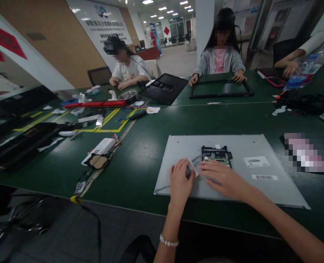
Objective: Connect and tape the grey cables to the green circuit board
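Near the front edge of the green table (140, 160) lay a pale grey flat panel (240, 155), and it carried the nearest labels: a white label (256, 162) with a few printed lines and, just below it, a narrower barcode label (264, 177), both too small to read. On the far wall, a sign (104, 25) set a blue swirling logo (100, 11) above large dark Chinese characters and a smaller line in Latin letters, too blurred to spell out. To the left on the table, a white box (104, 146) bore what looked like a letter B, and a tag (80, 187) at the table's edge seemed to show the same letter.

The panel was a smooth, dull sheet with straight edges, wider at the near side in this view. A black bracket (213, 150) sat on it around a green circuit board (218, 160), with grey cables (197, 159) running out leftward.

The left hand (181, 179), a pale bead bracelet (169, 241) at its wrist, had its fingers curled about a small grey-and-white piece (188, 171) over the panel. The right hand (223, 179) reached across beside the cables, its fingers stretched out; whether they pinched anything could not be told.
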Available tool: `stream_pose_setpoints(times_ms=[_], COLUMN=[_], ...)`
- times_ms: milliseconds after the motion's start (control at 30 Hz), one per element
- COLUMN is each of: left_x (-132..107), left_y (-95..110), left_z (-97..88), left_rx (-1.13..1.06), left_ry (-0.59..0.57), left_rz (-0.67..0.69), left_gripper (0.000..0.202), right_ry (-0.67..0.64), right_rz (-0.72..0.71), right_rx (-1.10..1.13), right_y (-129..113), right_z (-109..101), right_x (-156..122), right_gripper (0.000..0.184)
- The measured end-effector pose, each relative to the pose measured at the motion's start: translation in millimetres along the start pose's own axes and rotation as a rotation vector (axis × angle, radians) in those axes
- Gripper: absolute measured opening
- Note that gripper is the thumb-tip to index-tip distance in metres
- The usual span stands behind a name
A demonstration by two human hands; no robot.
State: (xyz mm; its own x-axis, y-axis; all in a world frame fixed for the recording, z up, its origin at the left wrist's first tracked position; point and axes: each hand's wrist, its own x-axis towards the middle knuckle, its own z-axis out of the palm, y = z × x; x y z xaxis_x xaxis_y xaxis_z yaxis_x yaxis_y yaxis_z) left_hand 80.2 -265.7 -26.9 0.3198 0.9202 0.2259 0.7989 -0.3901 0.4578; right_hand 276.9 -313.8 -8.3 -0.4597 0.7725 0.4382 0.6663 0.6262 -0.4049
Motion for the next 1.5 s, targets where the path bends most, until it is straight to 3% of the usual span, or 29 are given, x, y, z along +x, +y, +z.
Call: stream_pose_setpoints(times_ms=[133,300,467,600,867,1133,1333,1500], left_x=[-0.8,-2.6,-5.3,-7.4,-11.6,-12.9,-14.3,-14.9], left_y=[-2.0,-7.0,-9.5,-8.4,-4.8,-0.4,2.6,3.2], left_z=[2.3,7.3,10.3,8.4,0.0,-2.3,-3.1,-3.8], left_rx=[-0.039,-0.088,-0.145,-0.192,-0.258,-0.231,-0.23,-0.226], left_ry=[0.027,0.137,0.229,0.274,0.402,0.445,0.473,0.481], left_rz=[-0.002,0.061,0.087,0.077,0.049,0.103,0.182,0.204], left_gripper=[0.03,0.036,0.042,0.039,0.049,0.044,0.042,0.039], right_ry=[0.187,0.327,0.267,0.251,0.278,0.234,-0.023,-0.131], right_rz=[0.352,0.697,0.888,0.972,1.089,1.069,0.639,0.527], right_rx=[-0.027,-0.168,-0.205,-0.18,-0.116,-0.21,-0.397,-0.469], right_y=[19.5,52.0,65.6,62.0,54.9,52.3,40.3,31.3], right_z=[-30.3,-53.4,-58.7,-57.5,-53.2,-46.4,-32.4,-27.7], right_x=[-39.9,-122.3,-184.4,-199.9,-198.5,-195.1,-178.6,-162.9], right_gripper=[0.033,0.04,0.047,0.051,0.06,0.06,0.061,0.062])
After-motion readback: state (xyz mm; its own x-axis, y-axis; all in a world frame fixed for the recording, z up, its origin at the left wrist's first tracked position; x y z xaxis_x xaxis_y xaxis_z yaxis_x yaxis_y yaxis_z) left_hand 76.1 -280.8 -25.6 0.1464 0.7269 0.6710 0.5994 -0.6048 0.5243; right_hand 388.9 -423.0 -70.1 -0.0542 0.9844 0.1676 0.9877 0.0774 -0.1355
